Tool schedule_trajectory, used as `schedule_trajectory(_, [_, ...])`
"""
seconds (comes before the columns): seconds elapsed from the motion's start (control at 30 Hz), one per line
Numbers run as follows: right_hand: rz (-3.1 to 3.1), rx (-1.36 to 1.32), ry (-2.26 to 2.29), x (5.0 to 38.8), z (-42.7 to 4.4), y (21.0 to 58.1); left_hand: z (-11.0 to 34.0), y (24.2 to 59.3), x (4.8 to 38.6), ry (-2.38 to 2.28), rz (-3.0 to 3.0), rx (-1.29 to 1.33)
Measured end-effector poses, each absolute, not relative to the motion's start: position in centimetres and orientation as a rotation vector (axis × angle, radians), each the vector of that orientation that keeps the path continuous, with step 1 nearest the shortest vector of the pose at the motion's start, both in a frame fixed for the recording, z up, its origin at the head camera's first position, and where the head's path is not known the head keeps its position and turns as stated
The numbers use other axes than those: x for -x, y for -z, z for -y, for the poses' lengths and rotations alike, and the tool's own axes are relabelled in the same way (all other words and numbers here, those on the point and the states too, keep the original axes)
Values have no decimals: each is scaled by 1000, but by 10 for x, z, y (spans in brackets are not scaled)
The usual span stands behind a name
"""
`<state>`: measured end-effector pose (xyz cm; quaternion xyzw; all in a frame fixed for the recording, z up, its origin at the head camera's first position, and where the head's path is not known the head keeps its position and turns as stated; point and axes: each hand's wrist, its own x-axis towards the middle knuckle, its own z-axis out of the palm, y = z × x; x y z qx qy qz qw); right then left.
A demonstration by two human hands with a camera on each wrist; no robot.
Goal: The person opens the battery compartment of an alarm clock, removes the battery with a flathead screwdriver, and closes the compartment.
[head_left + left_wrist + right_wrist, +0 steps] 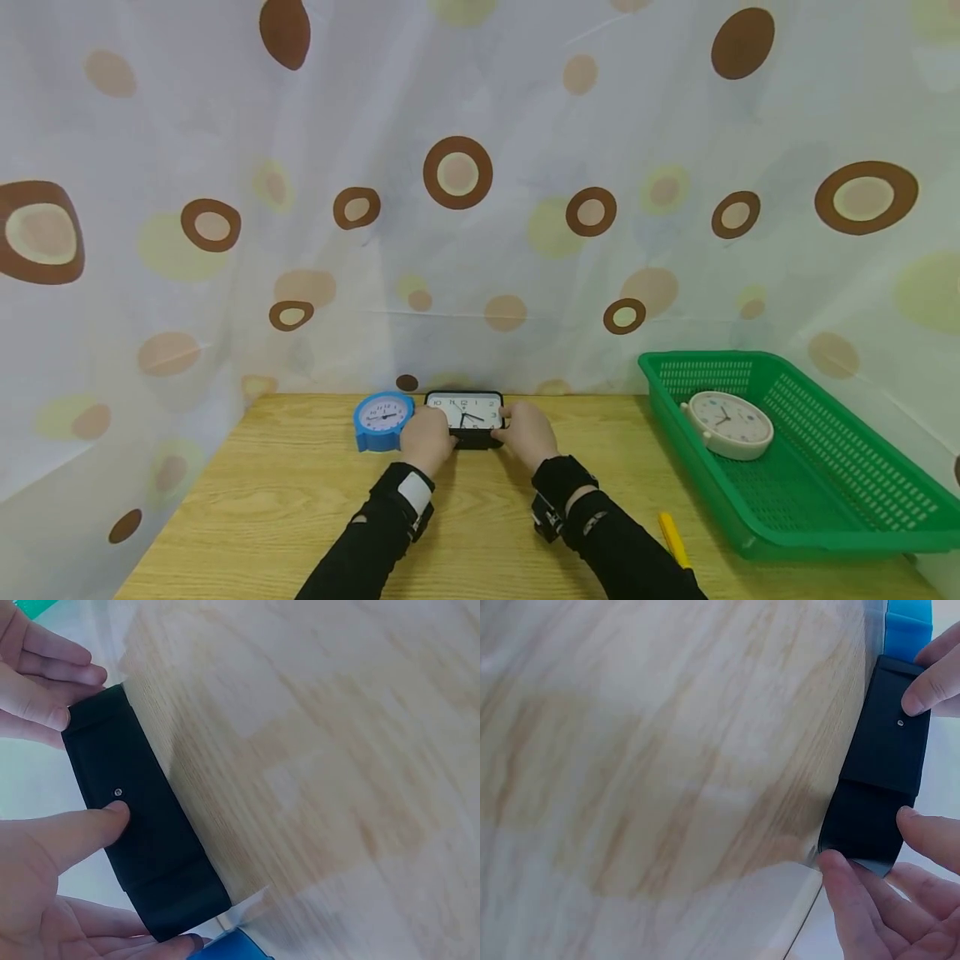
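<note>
A rectangular alarm clock [467, 408] with a black case and white dial stands at the table's back edge, its dial towards me. My left hand [427, 440] grips its left end, the thumb pressing the black lower side [154, 832] near a small screw. At the other end my right hand [529, 437] holds it between thumb and fingers, as the right wrist view shows. Close by on the left, a blue clock [384, 422] with a round dial stands upright, partly behind my left hand.
To the right is a green plastic basket [720, 500] with a cream round clock [731, 425] lying in it. A slim yellow object [673, 540] lies on the wooden table [247, 508], partly covered by my right sleeve. Behind the table hangs a spotted cloth [525, 108].
</note>
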<state>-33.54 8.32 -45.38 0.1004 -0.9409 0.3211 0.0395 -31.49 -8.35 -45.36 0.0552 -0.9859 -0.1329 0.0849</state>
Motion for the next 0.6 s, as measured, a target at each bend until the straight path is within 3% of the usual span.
schedule_trajectory(0.3, [2937,-307,-1026,338,-107,437,84,459,315,417,2929,-152])
schedule_trajectory(0.6, [2886,-272,-871,357,-181,372,84,460,315,419,2926,-160])
